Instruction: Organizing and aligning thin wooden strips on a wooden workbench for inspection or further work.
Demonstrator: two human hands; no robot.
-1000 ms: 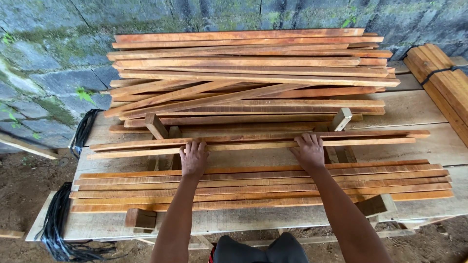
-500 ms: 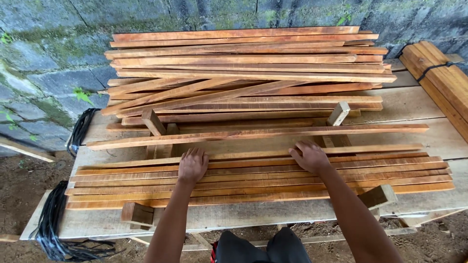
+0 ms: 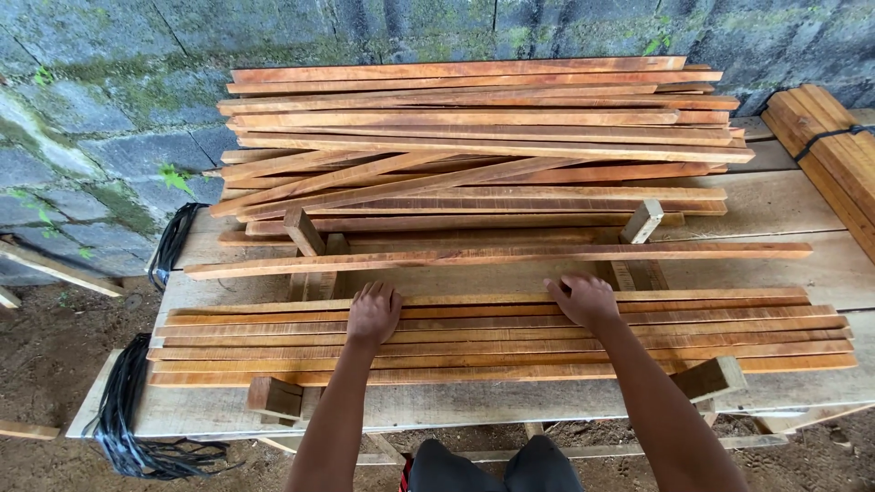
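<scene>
Both hands lie flat, fingers spread, on the near row of wooden slats (image 3: 501,333) laid side by side along the desk (image 3: 775,210): left hand (image 3: 373,313) toward the row's left part, right hand (image 3: 584,300) right of its middle, fingertips on the farthest slat. Just behind the row a single slat (image 3: 497,257) rests across two wooden blocks. Farther back sits the loose slat pile (image 3: 474,128), and off the row's left end black cables (image 3: 123,415) hang.

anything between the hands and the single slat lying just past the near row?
Nothing visible. Left hand and right hand rest flat on the near row, fingertips at its far edge. Only bare table separates them from the single slat.
</scene>
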